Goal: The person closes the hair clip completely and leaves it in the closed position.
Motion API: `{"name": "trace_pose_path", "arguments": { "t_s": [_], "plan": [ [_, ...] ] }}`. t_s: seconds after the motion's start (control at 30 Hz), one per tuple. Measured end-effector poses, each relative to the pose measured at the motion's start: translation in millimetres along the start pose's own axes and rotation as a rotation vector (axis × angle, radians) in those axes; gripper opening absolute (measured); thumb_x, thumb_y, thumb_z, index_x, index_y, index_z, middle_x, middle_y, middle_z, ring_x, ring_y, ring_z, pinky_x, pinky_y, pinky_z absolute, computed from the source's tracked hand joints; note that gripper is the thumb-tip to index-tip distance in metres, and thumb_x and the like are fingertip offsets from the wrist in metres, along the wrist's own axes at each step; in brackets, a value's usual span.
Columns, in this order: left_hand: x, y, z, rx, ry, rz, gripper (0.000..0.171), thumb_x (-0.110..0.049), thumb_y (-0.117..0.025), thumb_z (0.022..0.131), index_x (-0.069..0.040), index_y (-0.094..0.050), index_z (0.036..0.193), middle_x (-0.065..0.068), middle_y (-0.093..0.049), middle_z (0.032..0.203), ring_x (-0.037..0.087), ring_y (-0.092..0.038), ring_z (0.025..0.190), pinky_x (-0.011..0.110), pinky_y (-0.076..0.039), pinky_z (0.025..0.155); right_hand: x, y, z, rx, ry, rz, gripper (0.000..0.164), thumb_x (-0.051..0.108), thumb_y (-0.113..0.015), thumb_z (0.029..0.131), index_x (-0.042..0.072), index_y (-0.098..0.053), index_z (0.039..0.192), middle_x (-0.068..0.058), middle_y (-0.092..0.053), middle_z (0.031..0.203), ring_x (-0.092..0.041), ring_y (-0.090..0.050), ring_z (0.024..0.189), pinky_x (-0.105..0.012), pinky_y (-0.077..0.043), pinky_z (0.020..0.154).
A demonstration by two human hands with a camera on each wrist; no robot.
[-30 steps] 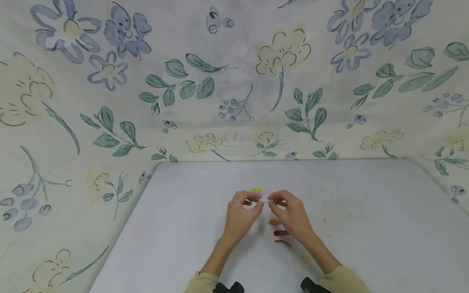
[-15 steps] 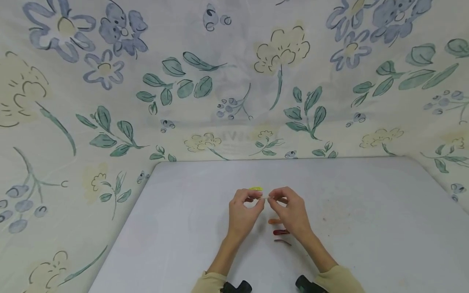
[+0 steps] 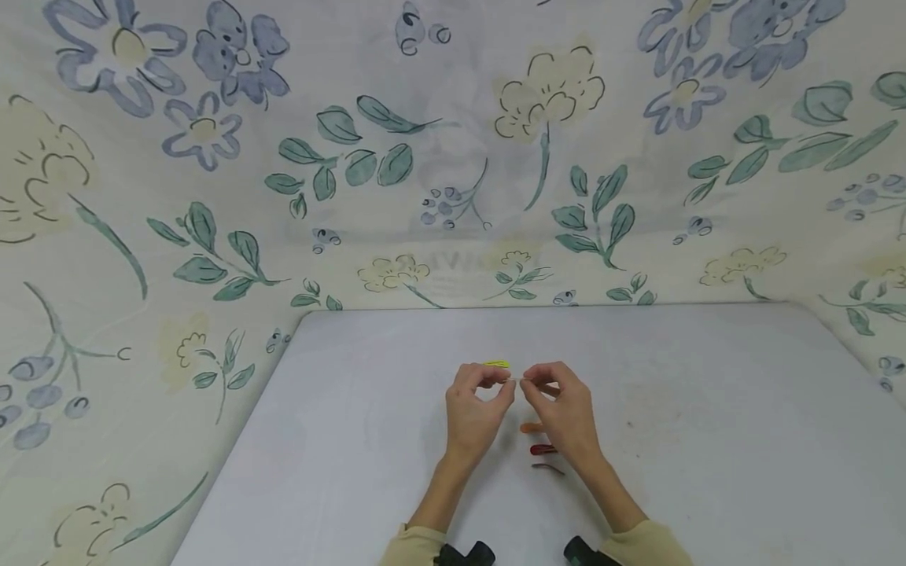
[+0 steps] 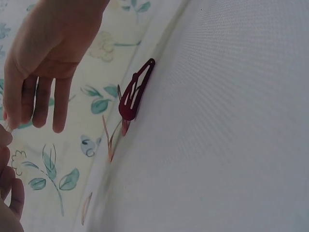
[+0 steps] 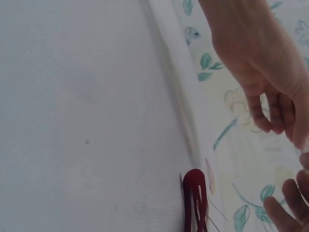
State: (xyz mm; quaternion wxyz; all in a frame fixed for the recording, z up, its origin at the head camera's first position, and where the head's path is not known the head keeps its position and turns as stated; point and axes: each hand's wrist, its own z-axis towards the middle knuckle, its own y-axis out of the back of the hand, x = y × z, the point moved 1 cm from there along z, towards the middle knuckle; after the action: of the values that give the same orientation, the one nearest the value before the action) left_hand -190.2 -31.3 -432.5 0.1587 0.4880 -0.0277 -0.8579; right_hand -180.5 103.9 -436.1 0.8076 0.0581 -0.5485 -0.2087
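Observation:
Between my two hands is a small, thin white hair clip (image 3: 516,381), mostly covered by the fingertips. My left hand (image 3: 476,409) pinches its left end with thumb and forefinger. At the other end, the thumb and forefinger of my right hand (image 3: 566,413) pinch it too. Just beyond the left fingers lies a yellow hair clip (image 3: 497,364). Beside and below the right hand are an orange hair clip (image 3: 532,428), a dark red snap hair clip (image 3: 543,450) and a thin brown clip (image 3: 548,468). The red clip (image 4: 127,113) shows its slotted shape in the left wrist view.
A white table (image 3: 340,440) lies under both hands. Behind and to the left hangs a floral cloth (image 3: 453,196), which meets the table's far edge. Black wrist straps (image 3: 467,554) show at the bottom, near the beige sleeves (image 3: 418,546).
Both hands have shifted slightly upward, the left also to the right, and the forearms are nearer each other. Less of the white clip shows between the fingertips. The clips on the table stay put.

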Motion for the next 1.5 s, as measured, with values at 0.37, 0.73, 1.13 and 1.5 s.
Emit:
{"name": "trace_pose_path", "arguments": {
  "t_s": [0.37, 0.73, 1.13, 1.5],
  "plan": [
    [10.0, -8.6, -0.2, 0.019, -0.036, -0.011, 0.013, -0.001, -0.076, 0.078, -0.011, -0.072, 0.085, -0.001, -0.068, 0.084, 0.017, -0.058, 0.083, 0.034, -0.051, 0.073, -1, 4, -2, -0.056, -0.030, -0.015, 0.012, 0.006, -0.074, 0.087, 0.006, -0.066, 0.096, -0.004, -0.067, 0.093, -0.018, -0.062, 0.087, -0.043, -0.057, 0.085],
    [9.5, -9.2, -4.0, -0.030, -0.076, 0.011, 0.014, 0.002, -0.076, 0.077, -0.010, -0.071, 0.083, 0.001, -0.069, 0.083, 0.019, -0.058, 0.080, 0.030, -0.051, 0.069, -3, 1, -3, -0.072, 0.009, 0.003, 0.010, 0.004, -0.072, 0.087, 0.006, -0.068, 0.095, -0.003, -0.068, 0.091, -0.017, -0.062, 0.084, -0.044, -0.057, 0.081],
    [8.7, -8.4, -6.1, -0.032, -0.082, -0.004, 0.015, 0.001, -0.075, 0.078, -0.013, -0.070, 0.081, -0.002, -0.067, 0.081, 0.013, -0.057, 0.079, 0.034, -0.051, 0.068, 1, 1, -5, -0.090, 0.019, 0.024, 0.009, 0.004, -0.073, 0.086, 0.006, -0.068, 0.093, -0.002, -0.066, 0.087, -0.013, -0.061, 0.083, -0.040, -0.058, 0.078],
    [9.3, -5.1, -8.0, 0.024, 0.010, -0.019, 0.006, -0.005, -0.074, 0.081, -0.009, -0.071, 0.085, 0.000, -0.066, 0.086, 0.022, -0.059, 0.082, 0.034, -0.050, 0.072, 2, 1, -7, -0.049, 0.018, -0.028, 0.010, 0.007, -0.072, 0.089, 0.007, -0.067, 0.097, -0.003, -0.067, 0.091, -0.016, -0.062, 0.086, -0.039, -0.058, 0.079]
  ]
}}
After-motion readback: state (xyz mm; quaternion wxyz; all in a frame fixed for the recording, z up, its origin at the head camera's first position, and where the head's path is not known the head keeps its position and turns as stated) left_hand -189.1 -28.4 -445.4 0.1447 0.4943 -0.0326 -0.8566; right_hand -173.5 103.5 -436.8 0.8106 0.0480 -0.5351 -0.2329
